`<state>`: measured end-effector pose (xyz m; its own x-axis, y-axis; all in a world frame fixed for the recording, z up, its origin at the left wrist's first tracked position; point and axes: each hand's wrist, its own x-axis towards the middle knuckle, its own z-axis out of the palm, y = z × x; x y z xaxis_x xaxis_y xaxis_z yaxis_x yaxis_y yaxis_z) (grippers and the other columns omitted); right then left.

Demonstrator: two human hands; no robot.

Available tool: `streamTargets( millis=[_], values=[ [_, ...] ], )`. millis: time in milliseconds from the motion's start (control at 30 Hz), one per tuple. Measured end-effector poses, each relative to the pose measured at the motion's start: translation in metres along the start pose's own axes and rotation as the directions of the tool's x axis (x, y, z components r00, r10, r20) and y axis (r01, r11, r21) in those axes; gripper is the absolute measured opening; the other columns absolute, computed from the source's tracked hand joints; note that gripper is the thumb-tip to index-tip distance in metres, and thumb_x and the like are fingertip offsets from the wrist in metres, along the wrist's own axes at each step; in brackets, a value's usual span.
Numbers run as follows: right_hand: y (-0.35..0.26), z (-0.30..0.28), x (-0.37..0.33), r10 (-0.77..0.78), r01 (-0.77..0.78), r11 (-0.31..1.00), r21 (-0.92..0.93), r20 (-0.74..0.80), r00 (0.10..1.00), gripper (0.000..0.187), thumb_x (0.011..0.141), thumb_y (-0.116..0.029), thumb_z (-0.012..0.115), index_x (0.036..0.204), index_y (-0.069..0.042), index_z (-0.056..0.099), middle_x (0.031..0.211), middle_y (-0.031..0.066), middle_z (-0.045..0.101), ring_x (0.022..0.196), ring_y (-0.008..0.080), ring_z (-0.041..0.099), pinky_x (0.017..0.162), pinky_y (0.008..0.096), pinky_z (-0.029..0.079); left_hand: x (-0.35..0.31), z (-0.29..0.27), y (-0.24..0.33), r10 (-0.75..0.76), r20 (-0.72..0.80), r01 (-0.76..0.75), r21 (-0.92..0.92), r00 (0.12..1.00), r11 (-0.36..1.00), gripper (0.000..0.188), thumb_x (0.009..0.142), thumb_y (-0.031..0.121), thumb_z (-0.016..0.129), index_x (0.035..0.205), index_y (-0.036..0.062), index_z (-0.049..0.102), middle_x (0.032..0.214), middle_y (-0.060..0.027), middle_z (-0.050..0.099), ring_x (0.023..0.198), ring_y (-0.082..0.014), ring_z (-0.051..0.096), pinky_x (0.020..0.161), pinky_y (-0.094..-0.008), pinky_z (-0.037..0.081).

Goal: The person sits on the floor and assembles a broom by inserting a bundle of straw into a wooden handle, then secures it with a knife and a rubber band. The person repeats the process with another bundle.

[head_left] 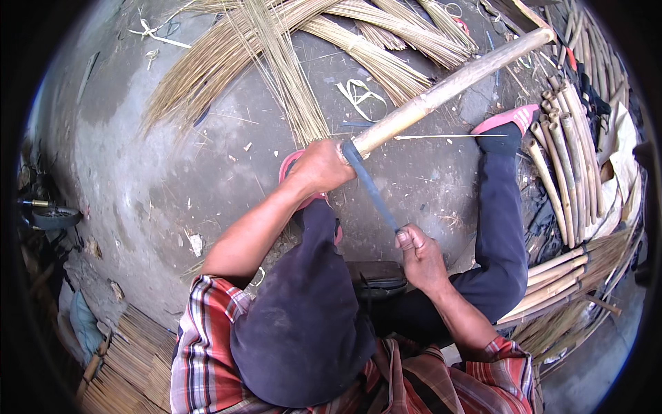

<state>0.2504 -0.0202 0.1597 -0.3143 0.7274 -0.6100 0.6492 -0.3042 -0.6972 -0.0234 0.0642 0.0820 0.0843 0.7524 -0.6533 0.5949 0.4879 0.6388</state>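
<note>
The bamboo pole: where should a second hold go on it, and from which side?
Take the bamboo pole around its bare middle shaft, coming from above. It lies slanted, its near end already in the left hand where the blue strap from the right hand wraps; the far end runs over broom bundles.

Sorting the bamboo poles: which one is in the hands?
The long pale pole crossing the floor diagonally; left hand grips its near end. The others lie stacked at right.
</note>
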Motion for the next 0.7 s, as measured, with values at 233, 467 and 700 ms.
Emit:
streamTargets(
  millis=[233,467,700],
  values=[
    [0.058,0.011,0.050,-0.160,0.139,0.959,-0.247,-0.068,0.985,0.006,0.105,-0.012,0.057,0.104,-0.009,0.062,0.083,0.0226,0.069,0.080,0.0483,0.070,0.068,0.0563,0.053,-0.040,-0.003,0.022,0.229,0.203,-0.163,-0.298,0.952,0.940,0.028,0.082,0.015,0.079,0.101,-0.0026,0.072,0.078,-0.0082,0.072,0.069,-0.0156,0.067,0.068,-0.0369,0.056],
    [0.031,0.005,0.121,-0.293,0.292,0.955,-0.043,-0.031,0.955,0.017,0.094,-0.011,0.069,0.109,-0.006,0.064,0.091,0.0164,0.071,0.086,0.0389,0.070,0.077,0.0465,0.054,-0.044,0.000,0.034,0.304,0.760,0.213,-0.497,0.574,0.841,0.030,0.091,0.030,0.083,0.087,0.0032,0.070,0.069,-0.0035,0.064,0.058,-0.0096,0.062,0.053,-0.0296,0.049],
    [-0.016,-0.010,0.126,-0.410,0.390,0.788,-0.477,0.066,0.910,0.025,0.106,-0.029,0.062,0.109,-0.006,0.071,0.096,0.0179,0.075,0.089,0.0421,0.071,0.084,0.0494,0.056,-0.023,0.011,0.019,0.325,0.390,-0.212,-0.306,0.862,0.928,0.041,0.090,0.042,0.085,0.093,0.0028,0.072,0.074,-0.0114,0.070,0.065,-0.0237,0.068,0.060,-0.0368,0.053]
  ],
)
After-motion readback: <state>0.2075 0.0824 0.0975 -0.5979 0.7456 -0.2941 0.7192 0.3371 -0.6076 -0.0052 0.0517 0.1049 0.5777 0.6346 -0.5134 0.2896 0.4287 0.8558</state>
